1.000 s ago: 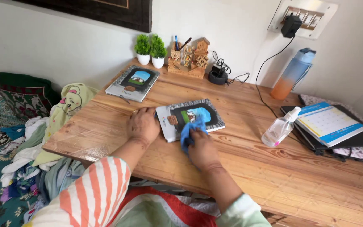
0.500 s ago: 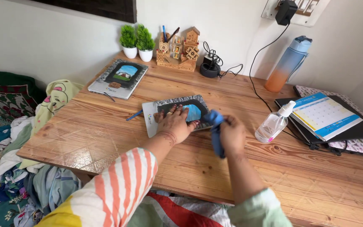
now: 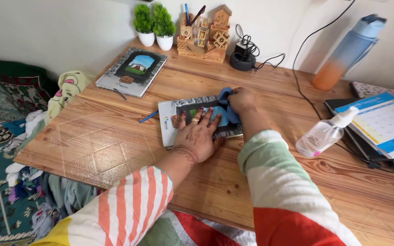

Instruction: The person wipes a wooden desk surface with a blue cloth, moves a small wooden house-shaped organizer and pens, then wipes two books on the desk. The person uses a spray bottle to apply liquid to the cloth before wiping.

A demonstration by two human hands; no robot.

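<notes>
A notebook (image 3: 172, 119) with a grey stone-arch cover lies on the wooden desk (image 3: 115, 136). My left hand (image 3: 198, 132) rests flat on its cover, fingers spread, pinning it down. My right hand (image 3: 241, 100) grips a bunched blue cloth (image 3: 225, 96) at the notebook's far right corner, the cloth trailing over the cover. A blue pen (image 3: 148, 116) lies just left of the notebook.
A second, similar notebook (image 3: 132, 77) lies at the back left. Two small potted plants (image 3: 153, 23), a wooden organiser (image 3: 204, 38) and a black charger (image 3: 245, 59) line the wall. A spray bottle (image 3: 324, 134), a water bottle (image 3: 347, 52) and a calendar (image 3: 381, 123) stand right. Clothes (image 3: 37, 136) pile left.
My right hand has carried the blue cloth from the notebook's near right edge to its far right corner. My left hand stays flat on the cover. The camera has shifted.
</notes>
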